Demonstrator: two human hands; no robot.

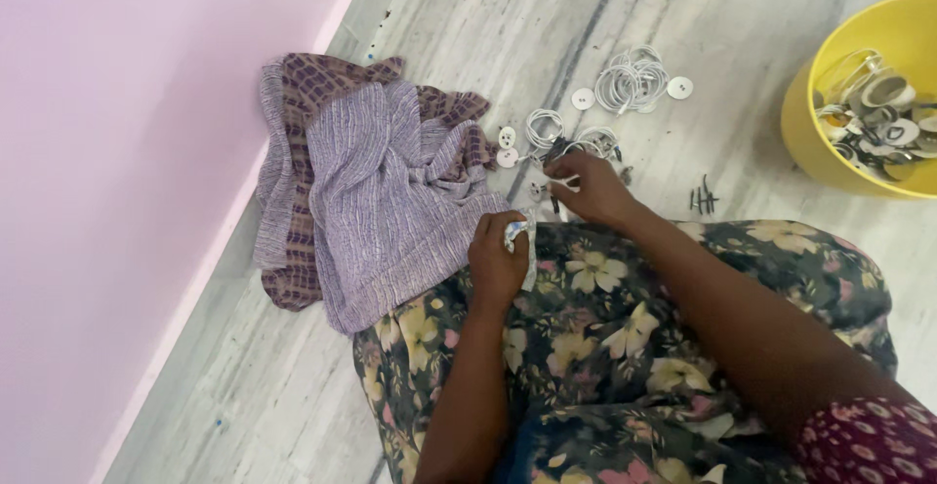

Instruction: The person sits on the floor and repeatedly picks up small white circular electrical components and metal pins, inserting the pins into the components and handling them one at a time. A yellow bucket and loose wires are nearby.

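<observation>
I am pinching a thin white cable (564, 183) between the fingers of my right hand (593, 189), just above my knee; the fingers are curled tight around it, pressed together, and a small dark piece sits at their tips, too small for me to name. My left hand (498, 262) is closing on a small crumpled white-and-blue scrap (515, 235), fingers folded over it against my lap, so only a corner is showing.

Just beyond my right hand, small coils of white cable (543, 129) are lying on the grey marble floor (488, 16), with a larger bundle of coils (631, 80) farther out; round white discs (583, 99) are scattered between and beside them, and a few short dark pins (703, 197) are lying near my right forearm. To the right, a yellow bucket (815, 138) is holding a heap of similar cable pieces and round white parts; I am judging that as a sizeable share either waiting or finished, and I cannot tell which. The loose coils and discs on the floor suggest the work is partway along, with several pieces left lying apart.

A purple striped cloth (381, 191) is lying crumpled to my left, touching my floral-printed lap (595, 347), beside the pink wall (117, 172).
</observation>
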